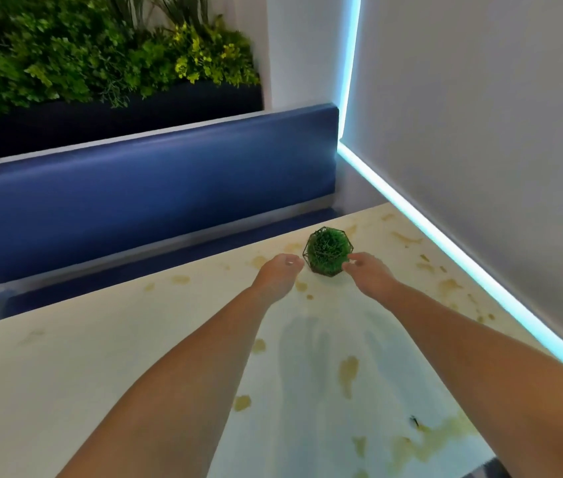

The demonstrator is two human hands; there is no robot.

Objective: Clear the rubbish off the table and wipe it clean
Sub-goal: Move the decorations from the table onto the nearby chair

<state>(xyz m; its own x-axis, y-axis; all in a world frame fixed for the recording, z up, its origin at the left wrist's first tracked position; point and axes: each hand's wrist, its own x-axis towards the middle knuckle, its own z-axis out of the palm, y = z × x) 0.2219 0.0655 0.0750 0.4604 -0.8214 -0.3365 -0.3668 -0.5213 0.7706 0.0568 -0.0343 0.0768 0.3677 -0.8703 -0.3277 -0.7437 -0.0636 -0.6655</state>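
both hands seemingly flank plant ball

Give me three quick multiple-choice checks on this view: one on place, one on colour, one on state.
1. Where is the green ball plant in a black wire cage?
A. on the blue bench
B. on the pale tabletop near its far edge
C. on the floor

2. What colour are the tabletop's stains?
A. yellowish brown
B. red
C. black

3. How do the hands stand to the plant?
A. both far off
B. one lifts it high
C. one at each side

Answers: 1 B, it stands on the table; 2 A, yellowish blotches are scattered around; 3 C, left hand and right hand flank it.
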